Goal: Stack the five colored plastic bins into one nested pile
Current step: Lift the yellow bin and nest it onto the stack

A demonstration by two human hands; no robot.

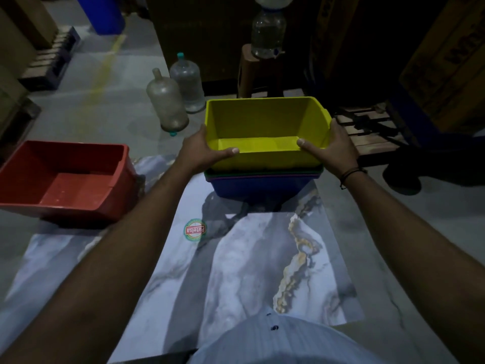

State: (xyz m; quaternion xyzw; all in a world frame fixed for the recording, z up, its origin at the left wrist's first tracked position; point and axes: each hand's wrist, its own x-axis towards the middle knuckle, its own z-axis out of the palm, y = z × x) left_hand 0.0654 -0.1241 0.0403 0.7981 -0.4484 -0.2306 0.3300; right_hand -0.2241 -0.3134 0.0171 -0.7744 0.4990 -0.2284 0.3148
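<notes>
Two bare forearms reaching forward over a pale shirt front (265, 342) at the bottom edge, above a marble-patterned slab (236, 271) with grey and gold veining and a round green-and-red sticker (194, 230) near its middle. Farther on, left hand (202, 151) clasped on the near left corner of the yellow bin (265, 127), thumb lying along the inside of the low near wall, the other fingers wrapped out of sight around the outer side. Right hand (333, 151) mirrored on the near right corner, thumb inside, fingers curled behind the side wall, a dark cord bracelet (351, 174) at the wrist. Yellow bin open side up, seated in the top of a nested pile, not fully sunk, most of its walls showing above the rims below. Beneath it thin green and purple rim edges, then the blue bin (262, 186) at the base, resting on the far end of the slab. Well apart to the left, the red bin (65, 179) alone and upright, empty, partly on the slab's left edge. Beyond the pile, two large clear water jugs (168, 101) on the grey floor, one capped in teal. Farther back, a brown stool (252, 72) bearing another clear jug (267, 32), cardboard boxes (446, 61) on the right, a wooden pallet (367, 127), and a blue drum (102, 11) at the far left, all dim.
</notes>
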